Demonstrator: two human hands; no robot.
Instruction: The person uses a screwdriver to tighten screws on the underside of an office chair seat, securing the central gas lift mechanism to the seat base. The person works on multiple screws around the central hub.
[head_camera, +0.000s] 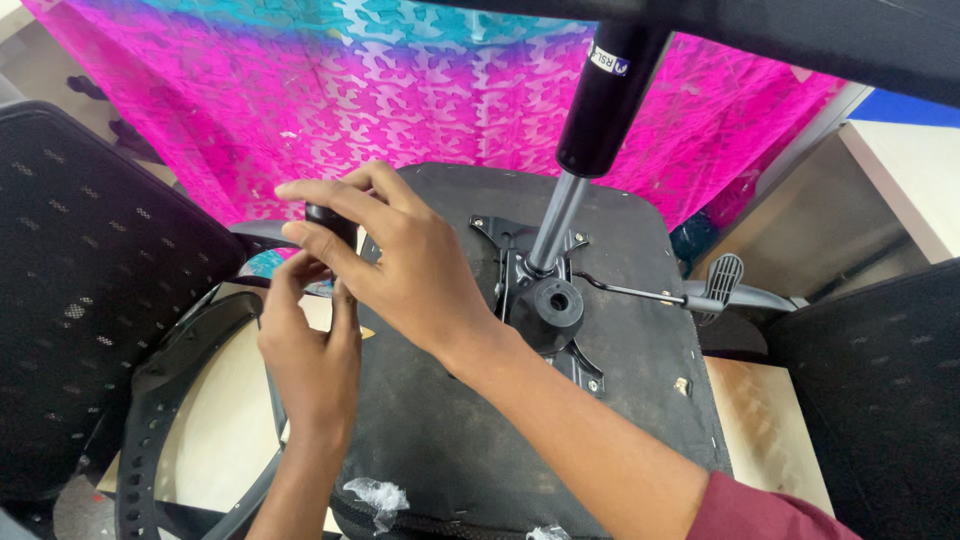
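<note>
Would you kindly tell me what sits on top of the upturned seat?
A metal mechanism plate with the gas cylinder rising from it sits on the seat. The right hand covers the seat's near-left part.

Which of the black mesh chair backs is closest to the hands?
The mesh chair back at the left edge, right beside the left hand and right hand. The other mesh back stands at the far right, beyond the upturned seat.

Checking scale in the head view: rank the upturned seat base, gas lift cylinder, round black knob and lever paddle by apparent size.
1. Seat base
2. Gas lift cylinder, though nearness to the camera inflates it
3. Round black knob and lever paddle: too alike to rank
</note>
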